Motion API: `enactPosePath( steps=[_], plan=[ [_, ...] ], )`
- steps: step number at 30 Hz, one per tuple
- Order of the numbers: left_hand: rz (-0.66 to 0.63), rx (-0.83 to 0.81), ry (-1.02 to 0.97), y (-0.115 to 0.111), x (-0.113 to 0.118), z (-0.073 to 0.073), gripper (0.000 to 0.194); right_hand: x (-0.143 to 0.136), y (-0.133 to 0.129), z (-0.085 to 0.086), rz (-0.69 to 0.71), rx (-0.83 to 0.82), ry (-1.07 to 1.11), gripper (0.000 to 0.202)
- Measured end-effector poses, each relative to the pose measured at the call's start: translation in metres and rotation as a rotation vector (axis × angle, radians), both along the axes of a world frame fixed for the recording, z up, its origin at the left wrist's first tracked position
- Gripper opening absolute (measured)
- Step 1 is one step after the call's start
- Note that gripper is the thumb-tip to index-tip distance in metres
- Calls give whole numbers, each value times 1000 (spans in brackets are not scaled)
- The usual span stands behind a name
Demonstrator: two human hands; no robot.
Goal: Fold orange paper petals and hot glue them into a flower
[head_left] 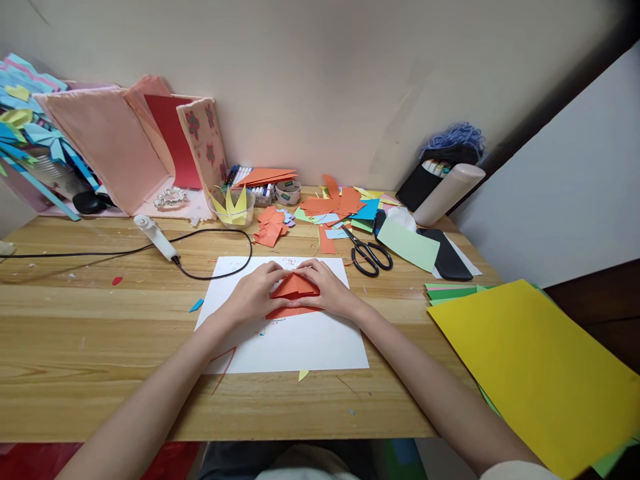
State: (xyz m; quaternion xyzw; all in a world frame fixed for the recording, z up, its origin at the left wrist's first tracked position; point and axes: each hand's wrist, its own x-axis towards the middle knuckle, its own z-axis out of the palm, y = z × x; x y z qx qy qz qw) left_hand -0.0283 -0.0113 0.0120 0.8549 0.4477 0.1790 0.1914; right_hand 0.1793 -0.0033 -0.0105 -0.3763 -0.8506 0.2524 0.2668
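A folded piece of orange paper (294,287) is held between my two hands, just above a white sheet (320,343) on the table. My left hand (256,291) grips its left side, with the thumb at the near edge and the fingers at the far edge. In the same way my right hand (331,291) pinches the right side, and the fingertips of both hands nearly meet at the top. Small coloured marks show on the white sheet around them. Part of the paper is hidden behind my fingers.
Black-handled scissors (369,257) lie right of the white sheet, near orange paper scraps (335,203). A corded white glue gun (155,238) rests at left. Yellow card (530,367) overhangs the right edge. A pink fabric box (105,143) stands at the back left.
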Motion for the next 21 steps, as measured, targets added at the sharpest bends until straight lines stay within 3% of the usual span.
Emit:
enactPosePath(
  steps=[3,7,11,21],
  plan=[
    [-100,136,115,0,1,-2,30,2,1,-1,7,15,15,55],
    [-179,218,233,4,-2,-8,36,3,2,-3,32,87,13,42],
    [-189,209,288,5,-2,-8,37,4,1,-5,48,147,-34,30],
    [-183,115,296,-2,1,-3,39,0,-1,1,69,185,-138,29]
  ],
)
